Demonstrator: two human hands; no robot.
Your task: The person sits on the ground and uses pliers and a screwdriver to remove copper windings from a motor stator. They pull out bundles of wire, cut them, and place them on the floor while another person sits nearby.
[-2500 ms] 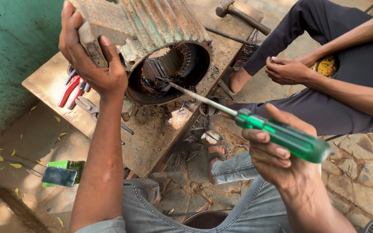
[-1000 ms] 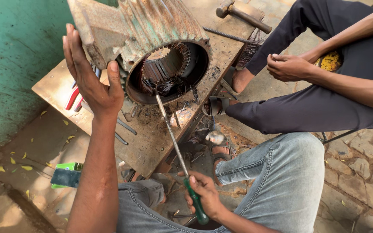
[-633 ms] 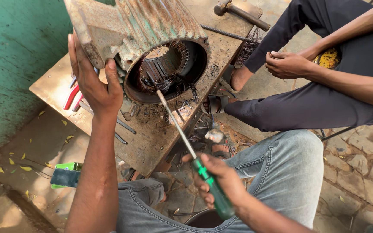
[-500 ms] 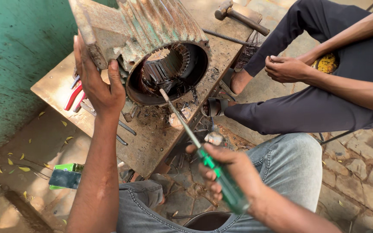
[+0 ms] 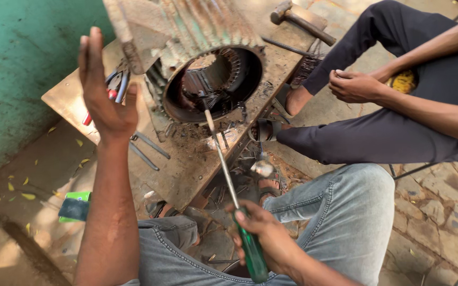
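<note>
Prying in stator (image 5: 213,79) with screwdriver (image 5: 229,180) | right hand (image 5: 263,238) clenched on handle (for leverage) | left hand (image 5: 104,90) open, off casing

The motor housing (image 5: 208,63) fills the bench's (image 5: 186,164) middle; pliers (image 5: 113,87) crowd its left edge, a hammer (image 5: 300,16) its far corner.

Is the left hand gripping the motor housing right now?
No. The left hand is open and lifted just off the motor housing, fingers spread.
</note>
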